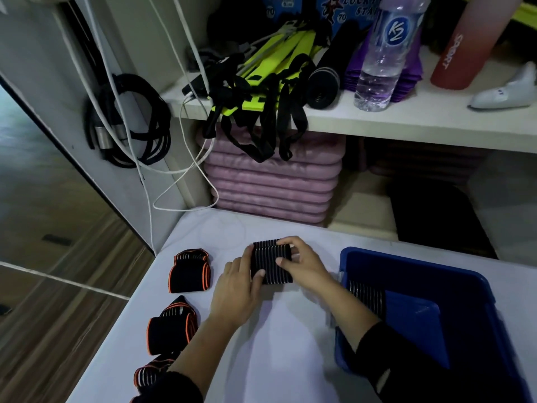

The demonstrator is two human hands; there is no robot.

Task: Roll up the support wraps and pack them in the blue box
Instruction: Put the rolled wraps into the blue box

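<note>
A black support wrap with thin white stripes [268, 264] lies rolled on the white table [290, 344]. My left hand [238, 289] grips its left side and my right hand [302, 264] grips its right side and top. The blue box [479, 289] stands to the right, with a striped rolled wrap [367, 295] inside at its left wall. Three black wraps with orange edges lie at the left: one far [190, 270], one nearer [171, 325], one at the table's front edge [151, 373], partly hidden by my left sleeve.
A shelf [377, 117] above the table holds yellow-green straps [261, 77], a water bottle [386, 50], a red flask [462, 53] and purple items. Pink folded mats [273, 181] sit under it. Cables [128, 123] hang at the left wall. The table's left edge drops to a wooden floor.
</note>
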